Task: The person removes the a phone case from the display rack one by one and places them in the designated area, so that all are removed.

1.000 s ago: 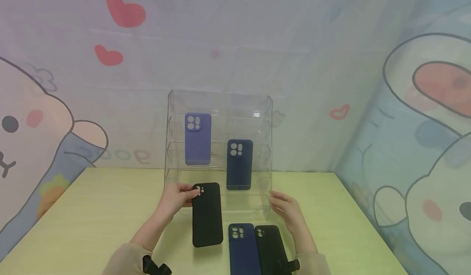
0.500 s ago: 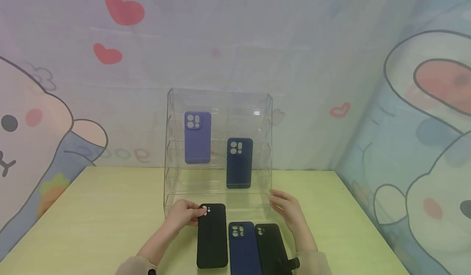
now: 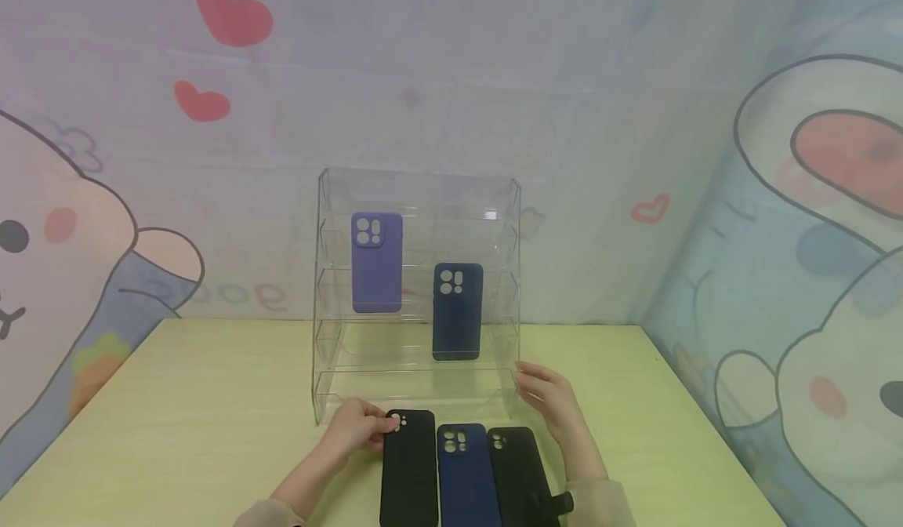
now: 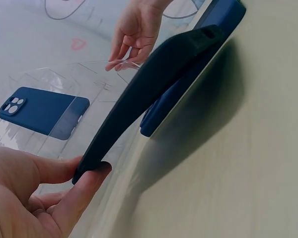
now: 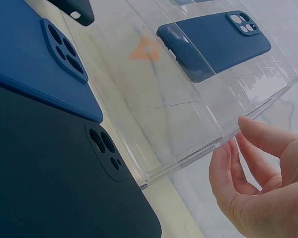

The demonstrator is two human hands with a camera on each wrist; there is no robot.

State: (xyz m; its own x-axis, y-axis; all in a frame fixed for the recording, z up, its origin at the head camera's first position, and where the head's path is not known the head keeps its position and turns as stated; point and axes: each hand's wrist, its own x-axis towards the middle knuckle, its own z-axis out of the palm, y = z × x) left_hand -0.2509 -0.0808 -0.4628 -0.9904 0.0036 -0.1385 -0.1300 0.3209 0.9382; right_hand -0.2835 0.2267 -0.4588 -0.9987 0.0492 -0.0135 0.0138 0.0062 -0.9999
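Observation:
My left hand (image 3: pixel 355 427) pinches the top left corner of a black phone case (image 3: pixel 409 468). In the left wrist view the case (image 4: pixel 134 104) slants between thumb and finger, its far end over a blue case (image 4: pixel 161 111). On the table, a dark blue phone case (image 3: pixel 466 476) and a second black one (image 3: pixel 520 472) lie side by side to its right. My right hand (image 3: pixel 553 397) has relaxed fingertips at the right side edge of a clear tiered display rack (image 3: pixel 416 384). In the right wrist view, those fingers (image 5: pixel 223 173) rest against the panel's edge.
A purple phone case (image 3: pixel 377 268) stands on an upper tier of the rack, left of middle. Lower and to the right stands a dark blue case (image 3: pixel 457 311). The pale yellow table (image 3: pixel 212 401) runs back to a cartoon-print cloth (image 3: pixel 423 64).
My left hand has lowered the black phone case toward the table, forward and slightly right, into line with the two lying cases. My right hand has stayed at the rack's edge.

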